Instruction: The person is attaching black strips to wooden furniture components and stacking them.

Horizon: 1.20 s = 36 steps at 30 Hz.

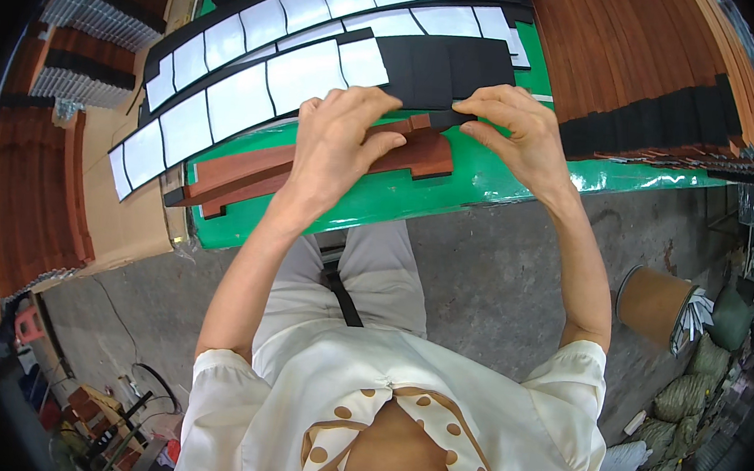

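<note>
A reddish-brown wooden slat (pixel 243 177) with dark ends lies slantwise at the table's front, over another slat (pixel 433 157) of the same colour. My left hand (pixel 335 147) is curled around the upper slat, its thumb and fingers on either side. Between the thumb and fingers of my right hand (pixel 520 139) is a small black pad (pixel 448 118), pinched at the slat's right end. Just behind lie black sheets (pixel 450 70) and rows of black pads with white backing (pixel 237 89), partly hidden by my left hand.
The table has a green cover (pixel 305 238). Stacked brown slats with black ends (pixel 642 70) fill its right side; more stacks (pixel 36 188) stand left beside cardboard (pixel 120 204). On the grey floor, a brown drum (pixel 649 304) and sacks (pixel 682 392) are at the right.
</note>
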Each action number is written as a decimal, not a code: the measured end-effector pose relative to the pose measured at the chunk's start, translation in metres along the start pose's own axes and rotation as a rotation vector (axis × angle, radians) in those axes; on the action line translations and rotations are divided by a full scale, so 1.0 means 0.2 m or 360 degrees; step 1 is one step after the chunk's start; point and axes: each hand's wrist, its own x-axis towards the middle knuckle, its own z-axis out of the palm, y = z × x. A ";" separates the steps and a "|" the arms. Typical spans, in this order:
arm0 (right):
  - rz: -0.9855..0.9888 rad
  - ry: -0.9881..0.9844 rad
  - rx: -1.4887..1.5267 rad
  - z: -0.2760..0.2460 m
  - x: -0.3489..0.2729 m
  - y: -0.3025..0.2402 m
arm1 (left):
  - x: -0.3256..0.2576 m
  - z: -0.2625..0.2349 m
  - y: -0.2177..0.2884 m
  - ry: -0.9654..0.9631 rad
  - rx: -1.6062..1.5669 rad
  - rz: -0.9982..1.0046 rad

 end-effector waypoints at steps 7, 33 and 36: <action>0.0151 -0.0129 0.0024 0.09 -0.01 0.07 | 0.02 0.15 0.00 0.0096 0.0126 -0.0083; 0.0050 -0.0124 -0.0063 0.15 0.01 0.11 | 0.02 0.20 -0.01 0.0119 0.0006 -0.0186; 0.0039 -0.0122 -0.0066 0.15 0.01 0.12 | 0.02 0.20 -0.01 0.0097 0.0028 -0.0186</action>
